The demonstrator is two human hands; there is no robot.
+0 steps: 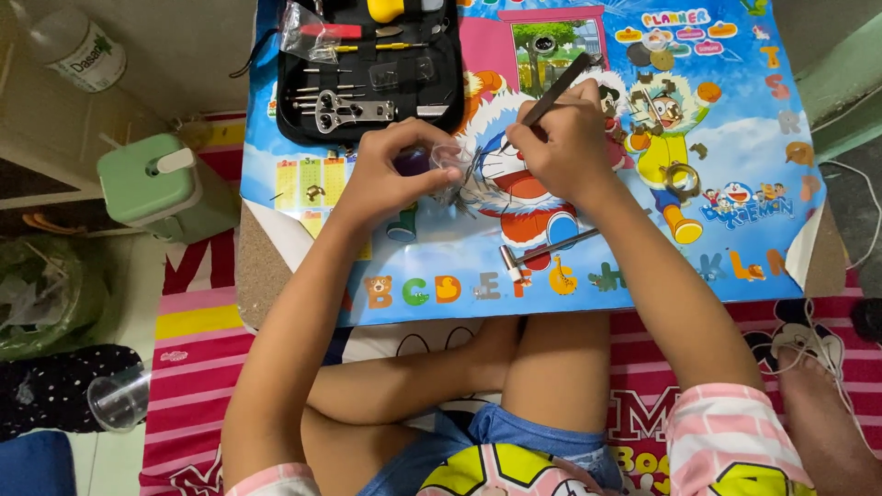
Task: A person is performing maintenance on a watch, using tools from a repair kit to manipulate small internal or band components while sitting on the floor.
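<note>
Two bare hands work at the middle of a low worktop [276, 276] covered by a bright cartoon poster [735, 266], seen from above the person's crossed legs at 6 o'clock. Nearest on the poster, a small metal hammer [542, 253] lies untouched just beyond the knees. Past it, the left hand [390, 174] pinches a small clear, roundish part [450, 158] between thumb and fingertips, its grip narrow and closed on the piece; what exactly the part is I cannot tell. At 3 o'clock of it, touching or nearly so, the right hand [560, 142] is closed like a pen hold around a slim dark tool [556, 92], whose lower tip points into the clear part while its upper end slants away toward 1 o'clock. Judging from this, the work looks to be mid-way: a piece has been picked up and is being probed or pried, not yet set down or finished. Several tiny round and ring-shaped bits [680, 174] lie loose at 3 o'clock of the hands, which suggests that some pieces are already apart. Farther off, at 12 o'clock, an open black tool case [367, 69] shows most of its tools seated in their slots. Well to 9 o'clock, off the worktop, stands a pale green box [147, 184].
</note>
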